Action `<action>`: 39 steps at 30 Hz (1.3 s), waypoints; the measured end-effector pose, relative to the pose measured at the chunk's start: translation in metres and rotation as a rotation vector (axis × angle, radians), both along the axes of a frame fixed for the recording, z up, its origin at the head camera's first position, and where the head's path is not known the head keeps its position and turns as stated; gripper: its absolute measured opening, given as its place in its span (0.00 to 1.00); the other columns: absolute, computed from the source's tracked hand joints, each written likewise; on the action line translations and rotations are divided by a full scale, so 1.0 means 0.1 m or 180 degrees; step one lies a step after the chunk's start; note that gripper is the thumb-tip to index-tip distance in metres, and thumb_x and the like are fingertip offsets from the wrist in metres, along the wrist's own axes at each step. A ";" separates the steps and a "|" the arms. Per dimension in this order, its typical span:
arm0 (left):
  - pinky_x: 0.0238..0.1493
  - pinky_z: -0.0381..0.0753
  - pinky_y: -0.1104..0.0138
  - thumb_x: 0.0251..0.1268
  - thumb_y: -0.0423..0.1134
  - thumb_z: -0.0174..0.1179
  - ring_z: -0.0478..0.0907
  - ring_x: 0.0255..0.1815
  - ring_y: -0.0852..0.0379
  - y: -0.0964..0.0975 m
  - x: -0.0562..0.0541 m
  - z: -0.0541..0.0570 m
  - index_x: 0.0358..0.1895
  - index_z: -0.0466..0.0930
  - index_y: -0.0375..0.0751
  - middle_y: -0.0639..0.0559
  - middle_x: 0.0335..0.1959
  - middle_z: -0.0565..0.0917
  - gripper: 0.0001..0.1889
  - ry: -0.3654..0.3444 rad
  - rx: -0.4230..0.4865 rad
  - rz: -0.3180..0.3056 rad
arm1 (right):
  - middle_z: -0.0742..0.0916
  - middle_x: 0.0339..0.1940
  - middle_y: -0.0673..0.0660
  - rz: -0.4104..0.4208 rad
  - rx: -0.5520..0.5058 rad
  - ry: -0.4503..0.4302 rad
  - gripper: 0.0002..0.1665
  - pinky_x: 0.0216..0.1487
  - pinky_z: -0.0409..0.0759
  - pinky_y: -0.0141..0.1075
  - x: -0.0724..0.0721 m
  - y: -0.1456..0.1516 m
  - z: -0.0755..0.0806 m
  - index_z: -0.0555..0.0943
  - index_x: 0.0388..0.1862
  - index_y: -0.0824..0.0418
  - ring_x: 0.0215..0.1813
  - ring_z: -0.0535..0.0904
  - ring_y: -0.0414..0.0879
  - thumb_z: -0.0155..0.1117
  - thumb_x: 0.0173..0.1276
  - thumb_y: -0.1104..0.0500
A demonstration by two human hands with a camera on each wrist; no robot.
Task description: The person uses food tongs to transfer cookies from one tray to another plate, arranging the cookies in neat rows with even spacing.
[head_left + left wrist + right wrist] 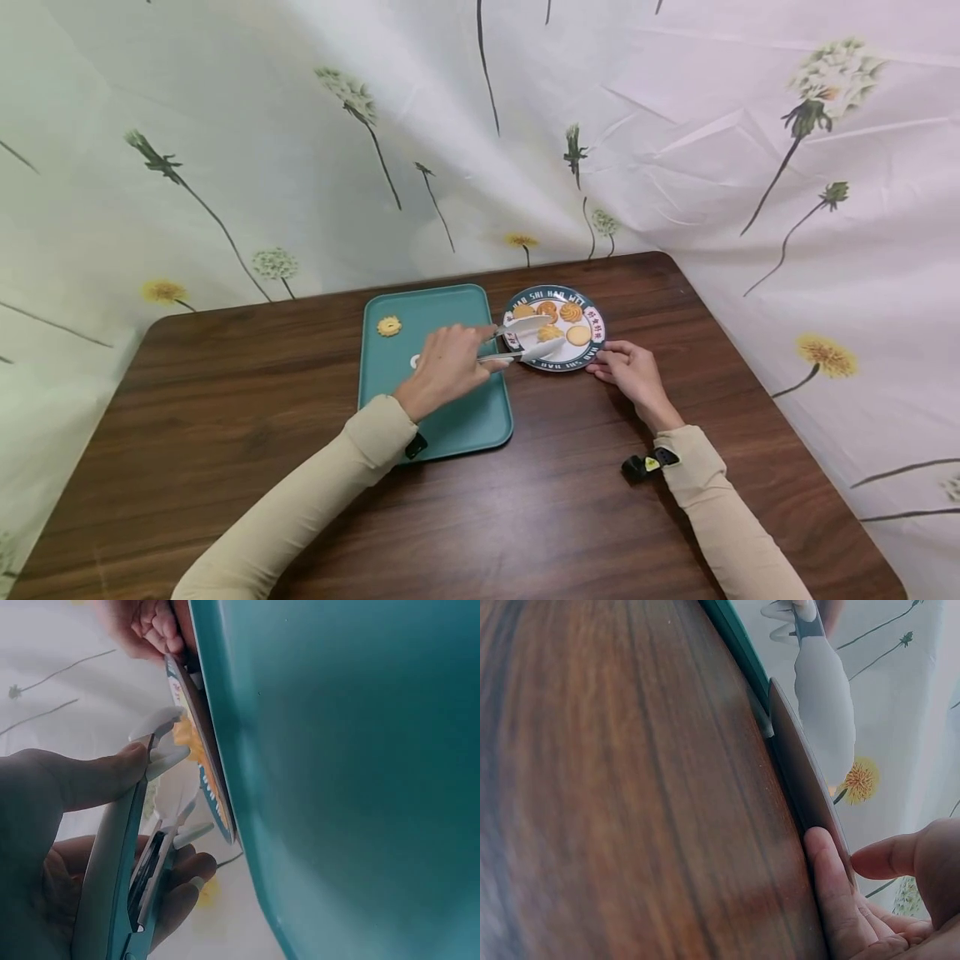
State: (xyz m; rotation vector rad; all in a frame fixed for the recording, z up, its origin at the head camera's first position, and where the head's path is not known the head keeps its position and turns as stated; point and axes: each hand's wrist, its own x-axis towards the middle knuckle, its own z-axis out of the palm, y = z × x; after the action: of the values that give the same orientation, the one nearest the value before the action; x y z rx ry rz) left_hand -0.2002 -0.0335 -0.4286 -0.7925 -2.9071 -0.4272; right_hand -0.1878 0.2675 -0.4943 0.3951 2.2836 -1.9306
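My left hand holds a pair of tongs, thumb on one arm and fingers round the other. The tongs' pale, broad tips are spread above a round plate, on either side of a yellow flower-shaped cookie; whether they touch it I cannot tell. Several other cookies lie on this plate, among them a smooth round cookie and a swirled cookie. At the plate's near right rim, my right hand pinches the edge, thumb above and fingers beneath, as the right wrist view shows.
A teal tray lies left of the plate, under my left hand. On it sits a ring-shaped cookie; a small pale shape is partly hidden by the hand. Both rest on a brown wooden table, with a flowered cloth behind.
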 end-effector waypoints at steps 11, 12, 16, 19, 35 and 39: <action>0.14 0.49 0.72 0.66 0.53 0.72 0.47 0.15 0.63 -0.08 0.01 0.00 0.63 0.84 0.39 0.58 0.13 0.52 0.28 -0.0099 -0.0077 0.0163 | 0.90 0.53 0.68 0.0100 -0.0006 -0.0006 0.24 0.44 0.86 0.26 -0.09 -0.18 -0.03 0.73 0.69 0.74 0.36 0.89 0.34 0.56 0.80 0.62; 0.14 0.49 0.71 0.66 0.53 0.72 0.47 0.15 0.63 -0.09 0.01 0.00 0.64 0.84 0.39 0.58 0.13 0.53 0.29 -0.0127 -0.0093 0.0188 | 0.90 0.53 0.68 0.0103 -0.0006 -0.0024 0.24 0.44 0.86 0.26 -0.09 -0.20 -0.03 0.73 0.69 0.74 0.36 0.89 0.34 0.56 0.80 0.62; 0.14 0.49 0.71 0.67 0.54 0.71 0.48 0.15 0.63 -0.13 0.04 -0.02 0.64 0.84 0.39 0.58 0.13 0.54 0.29 -0.0167 -0.0121 0.0248 | 0.91 0.52 0.66 0.0124 -0.0005 -0.0070 0.23 0.43 0.86 0.26 -0.08 -0.26 -0.05 0.73 0.69 0.73 0.36 0.89 0.33 0.56 0.80 0.63; 0.14 0.48 0.71 0.66 0.54 0.72 0.47 0.15 0.63 -0.16 0.04 -0.02 0.64 0.84 0.39 0.58 0.13 0.54 0.29 -0.0143 -0.0096 0.0270 | 0.91 0.52 0.66 0.0127 -0.0015 -0.0056 0.23 0.43 0.86 0.26 -0.09 -0.29 -0.05 0.74 0.68 0.73 0.36 0.89 0.34 0.56 0.80 0.63; 0.16 0.51 0.69 0.62 0.54 0.75 0.53 0.16 0.61 -0.38 0.08 0.18 0.66 0.83 0.41 0.57 0.13 0.62 0.32 -0.0064 0.0055 0.0333 | 0.92 0.43 0.55 0.0080 -0.0014 0.0001 0.25 0.44 0.86 0.27 -0.02 -0.12 -0.02 0.73 0.69 0.74 0.36 0.89 0.32 0.57 0.81 0.60; 0.16 0.53 0.69 0.61 0.54 0.76 0.56 0.15 0.60 -0.55 0.06 0.25 0.62 0.85 0.40 0.56 0.13 0.65 0.31 0.0028 0.0027 0.0402 | 0.92 0.40 0.52 0.0010 0.0022 -0.0008 0.25 0.44 0.86 0.26 0.02 -0.04 -0.02 0.72 0.69 0.74 0.36 0.89 0.31 0.57 0.81 0.60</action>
State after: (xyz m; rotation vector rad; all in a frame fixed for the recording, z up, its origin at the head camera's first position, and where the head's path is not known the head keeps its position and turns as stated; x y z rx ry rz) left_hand -0.1940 -0.0881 -0.4035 -0.6034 -2.9241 -0.4220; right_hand -0.1858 0.2637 -0.4966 0.3945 2.2884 -1.9203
